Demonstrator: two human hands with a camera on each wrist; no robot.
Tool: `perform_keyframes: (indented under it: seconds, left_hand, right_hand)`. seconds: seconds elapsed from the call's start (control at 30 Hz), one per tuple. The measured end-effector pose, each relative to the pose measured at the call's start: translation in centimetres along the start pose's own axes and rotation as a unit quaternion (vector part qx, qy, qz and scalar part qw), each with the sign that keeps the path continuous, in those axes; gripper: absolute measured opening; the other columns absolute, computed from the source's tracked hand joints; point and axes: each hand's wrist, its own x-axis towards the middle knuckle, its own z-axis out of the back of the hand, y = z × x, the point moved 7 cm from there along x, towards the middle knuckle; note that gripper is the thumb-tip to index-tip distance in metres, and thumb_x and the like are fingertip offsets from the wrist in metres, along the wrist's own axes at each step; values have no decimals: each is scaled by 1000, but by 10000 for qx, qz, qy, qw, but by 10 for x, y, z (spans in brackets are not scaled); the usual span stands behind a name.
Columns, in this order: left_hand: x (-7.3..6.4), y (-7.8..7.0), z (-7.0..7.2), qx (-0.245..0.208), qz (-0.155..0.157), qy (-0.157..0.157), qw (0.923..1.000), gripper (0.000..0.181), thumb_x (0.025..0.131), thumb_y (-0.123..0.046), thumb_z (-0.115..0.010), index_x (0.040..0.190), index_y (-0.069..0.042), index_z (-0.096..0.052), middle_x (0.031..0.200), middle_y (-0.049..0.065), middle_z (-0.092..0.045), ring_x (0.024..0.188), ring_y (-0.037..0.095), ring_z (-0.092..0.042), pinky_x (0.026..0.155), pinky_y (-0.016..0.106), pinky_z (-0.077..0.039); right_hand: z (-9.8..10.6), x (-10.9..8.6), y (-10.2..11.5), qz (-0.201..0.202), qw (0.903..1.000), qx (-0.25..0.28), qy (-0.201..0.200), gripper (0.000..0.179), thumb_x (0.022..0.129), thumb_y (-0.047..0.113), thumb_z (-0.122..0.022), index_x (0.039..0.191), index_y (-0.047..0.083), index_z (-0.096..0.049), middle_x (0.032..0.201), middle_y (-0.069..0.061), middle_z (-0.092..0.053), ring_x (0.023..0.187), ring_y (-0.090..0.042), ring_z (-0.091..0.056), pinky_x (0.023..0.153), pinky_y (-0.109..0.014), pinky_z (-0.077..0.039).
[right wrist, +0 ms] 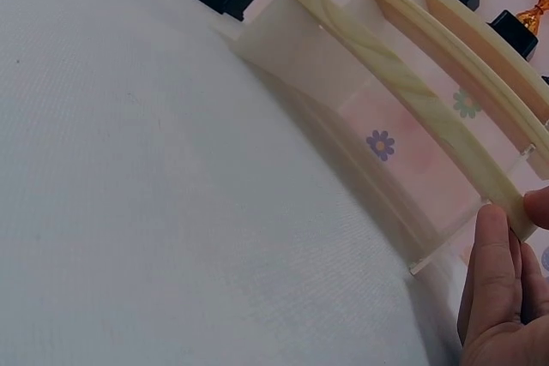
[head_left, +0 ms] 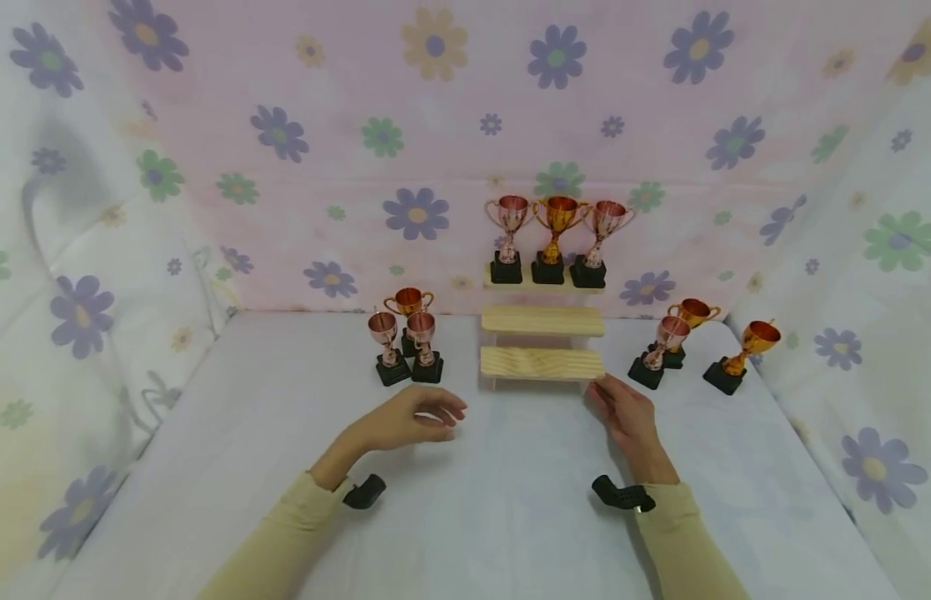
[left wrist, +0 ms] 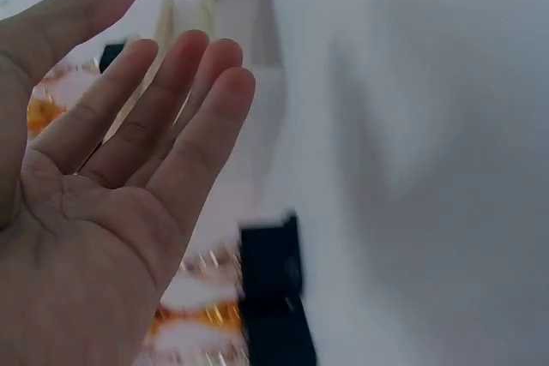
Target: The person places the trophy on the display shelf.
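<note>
A three-step display stand has wooden planks [head_left: 542,363] on clear side panels. At the right end of its lowest plank [right wrist: 412,100], my right hand [head_left: 628,421] pinches the wood, thumb on top and fingers [right wrist: 493,263] below. Three trophy cups stand on the top step, a gold one [head_left: 559,218] between two rose-gold ones. My left hand [head_left: 412,419] hovers over the table left of the stand, holding nothing, its fingers [left wrist: 206,135] loosely bent. Just behind it are three small trophies on black bases, including a rose-gold cup [head_left: 422,329].
Right of the stand are a rose-gold trophy [head_left: 669,337] and two gold ones, one gold trophy [head_left: 758,342] farther right. A white cloth [head_left: 473,517] covers the table. Flower-printed fabric [head_left: 345,208] hangs behind and on both sides.
</note>
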Motion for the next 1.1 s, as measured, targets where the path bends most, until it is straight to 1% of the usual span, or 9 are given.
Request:
perform_keyframes:
  seconds: [0.13, 0.23, 0.37, 0.47, 0.57, 0.7, 0.77, 0.93, 1.1]
  left_hand:
    - [-44, 24, 26, 218, 438, -474, 9977, 34, 93, -8, -73, 123, 7, -65, 120, 23, -68, 108, 32, -68, 92, 23, -58]
    - [-72, 38, 53, 539, 792, -1108, 9892, 33, 91, -10, -76, 118, 8, -68, 117, 23, -69, 103, 27, -70, 85, 23, -59]
    - [-103, 45, 87, 838, 1203, -2178, 9649, 46, 90, -13, -78, 128, 8, -62, 126, 27, -65, 110, 36, -68, 88, 34, -60]
    - [-115, 47, 105, 831, 1294, -2886, 9450, 60, 91, -14, -78, 140, 8, -51, 138, 29, -56, 122, 44, -60, 96, 44, -58]
    - [-115, 45, 116, 618, 1072, -3574, 9257, 72, 89, -11, -80, 149, 5, -42, 147, 27, -48, 131, 43, -52, 105, 48, -52]
    - [-100, 36, 119, 255, 471, -4238, 9042, 86, 84, -3, -83, 155, -2, -34, 154, 20, -42, 140, 38, -43, 115, 49, -42]
    - [-88, 31, 117, 162, 226, -4353, 8999, 91, 83, -2, -83, 157, -4, -30, 157, 17, -39, 144, 36, -39, 118, 50, -38]
    - [-60, 26, 111, -136, -76, -4345, 9005, 89, 85, 0, -81, 157, -3, -29, 161, 16, -34, 150, 34, -32, 123, 52, -30]
    - [-46, 31, 107, -678, -397, -4656, 8815, 71, 90, 1, -75, 151, 3, -39, 154, 18, -44, 145, 32, -41, 121, 52, -33]
  right_hand:
    - [-1, 2, -1, -83, 10000, 41, 25, 39, 100, 13, -65, 138, 7, -56, 95, 5, -73, 93, -6, -70, 92, -20, -57]
    - [0, 3, 0, -82, 10000, 36, -38, 40, 101, 13, -64, 139, 6, -55, 95, 4, -72, 92, -7, -69, 91, -20, -58]
    - [0, 2, -1, -81, 10000, 6, -19, 42, 102, 11, -62, 143, 5, -52, 93, 5, -72, 92, -6, -69, 91, -20, -57]
    - [0, 1, -1, -102, 9999, -22, 30, 44, 102, 11, -62, 144, 5, -51, 92, 6, -72, 92, -5, -69, 93, -20, -57]
    - [1, -1, -2, -121, 9999, -56, 1, 44, 101, 13, -63, 143, 6, -51, 92, 7, -72, 93, -5, -69, 93, -19, -57]
    - [5, -3, -2, -125, 9999, -92, -34, 46, 102, 16, -63, 145, 8, -50, 94, 8, -71, 96, -5, -68, 94, -19, -56]
    - [7, -4, -2, -123, 9999, -76, -40, 46, 102, 16, -63, 146, 8, -49, 93, 9, -72, 96, -5, -68, 94, -19, -56]
    - [7, -4, -2, -132, 9999, -4, -27, 39, 102, 15, -62, 140, 10, -54, 92, 8, -73, 94, -5, -69, 94, -19, -56]
    - [3, -2, -1, -90, 10000, -31, -2, 38, 102, 15, -62, 139, 9, -54, 92, 8, -73, 95, -6, -69, 93, -20, -56]
